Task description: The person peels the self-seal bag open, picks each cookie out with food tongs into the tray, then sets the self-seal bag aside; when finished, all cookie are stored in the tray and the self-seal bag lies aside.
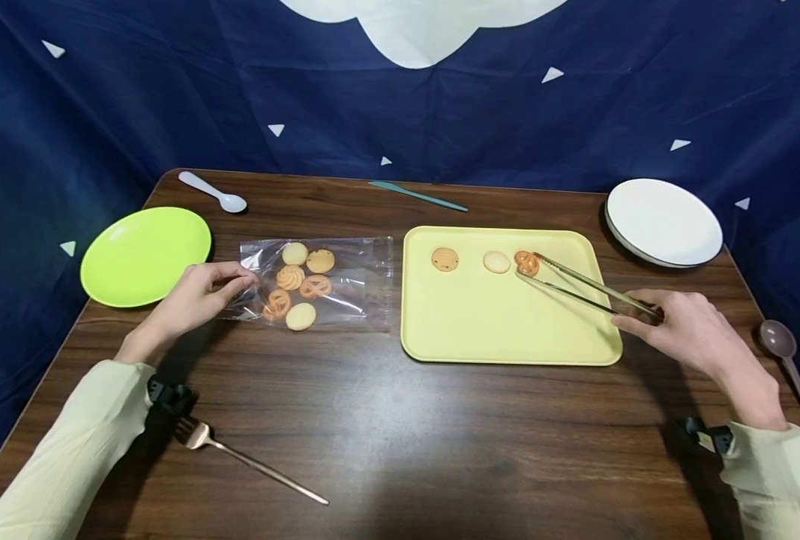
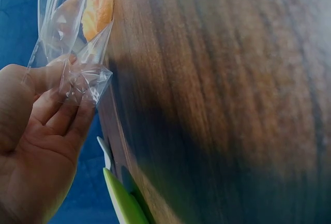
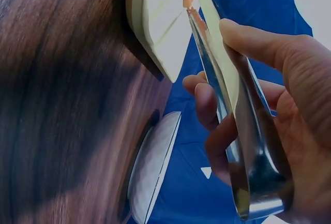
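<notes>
Metal tongs (image 3: 254, 131), right hand (image 1: 699, 330) gripping, point ten o'clock. Left hand (image 1: 200, 296) pinches bag (image 1: 351, 283); six cookies (image 1: 290, 277) inside, my head view only.

Clear bag (image 1: 373, 289), six cookies (image 1: 301, 316) inside, left end crumpled; lies just off left edge of tray (image 1: 501, 330). Tray pale yellow, flat. Along its far edge: speckled cookie (image 1: 444, 259), plain cookie (image 1: 497, 262), brown pretzel (image 1: 526, 263). Gold tongs (image 1: 582, 279) slant over right edge, tips either side of pretzel.
</notes>
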Demonstrator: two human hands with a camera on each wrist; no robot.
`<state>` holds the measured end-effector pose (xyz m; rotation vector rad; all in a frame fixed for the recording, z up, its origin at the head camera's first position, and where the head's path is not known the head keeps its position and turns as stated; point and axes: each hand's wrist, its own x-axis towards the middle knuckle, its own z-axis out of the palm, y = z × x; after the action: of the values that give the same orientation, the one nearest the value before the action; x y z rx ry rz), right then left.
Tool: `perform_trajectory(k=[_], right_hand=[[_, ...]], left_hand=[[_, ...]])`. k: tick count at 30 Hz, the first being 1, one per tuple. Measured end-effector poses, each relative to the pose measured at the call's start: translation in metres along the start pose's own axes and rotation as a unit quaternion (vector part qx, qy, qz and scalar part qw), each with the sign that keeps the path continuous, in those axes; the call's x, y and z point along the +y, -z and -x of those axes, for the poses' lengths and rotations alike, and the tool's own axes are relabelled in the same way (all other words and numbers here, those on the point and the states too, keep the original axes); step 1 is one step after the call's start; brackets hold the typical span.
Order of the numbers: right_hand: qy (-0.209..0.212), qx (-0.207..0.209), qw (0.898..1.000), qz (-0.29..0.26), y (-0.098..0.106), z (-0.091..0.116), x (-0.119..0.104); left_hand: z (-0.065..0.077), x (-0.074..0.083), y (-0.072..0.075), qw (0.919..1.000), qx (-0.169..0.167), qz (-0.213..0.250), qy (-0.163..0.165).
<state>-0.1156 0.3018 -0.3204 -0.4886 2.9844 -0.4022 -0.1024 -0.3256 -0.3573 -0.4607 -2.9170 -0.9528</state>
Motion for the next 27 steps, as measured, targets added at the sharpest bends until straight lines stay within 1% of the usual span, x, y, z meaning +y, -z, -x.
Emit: perform_trajectory(k=[8,11,14,17,19,23,24,27], right_hand=[[0.014,0.036,0.999,0.000,0.006,0.007,0.000],[0.029,0.042,0.998,-0.024,0.006,0.008,-0.008],[0.058,0.044,0.996,-0.056,0.004,0.005,-0.024],[0.086,0.037,0.993,-0.075,-0.003,-0.004,-0.045],[0.116,0.035,0.990,-0.074,-0.009,-0.014,-0.058],[0.167,0.016,0.984,-0.064,-0.023,-0.034,-0.083],[0.176,0.012,0.982,-0.063,-0.026,-0.039,-0.089],[0.184,0.000,0.981,-0.059,-0.033,-0.051,-0.108]], left_hand=[[0.000,0.002,0.001,0.9999,-0.006,0.008,0.007],[0.000,0.002,0.001,0.9999,-0.007,0.007,0.007],[0.000,0.001,0.001,0.9999,-0.006,0.008,0.011],[0.000,0.001,0.001,0.9999,-0.005,0.007,0.011],[0.000,0.001,0.001,0.9999,-0.004,0.006,0.009],[0.001,0.001,0.001,1.0000,0.000,0.007,0.006],[0.001,0.000,0.001,1.0000,0.001,0.008,0.005],[0.001,0.000,0.002,0.9999,0.003,0.014,0.005]])
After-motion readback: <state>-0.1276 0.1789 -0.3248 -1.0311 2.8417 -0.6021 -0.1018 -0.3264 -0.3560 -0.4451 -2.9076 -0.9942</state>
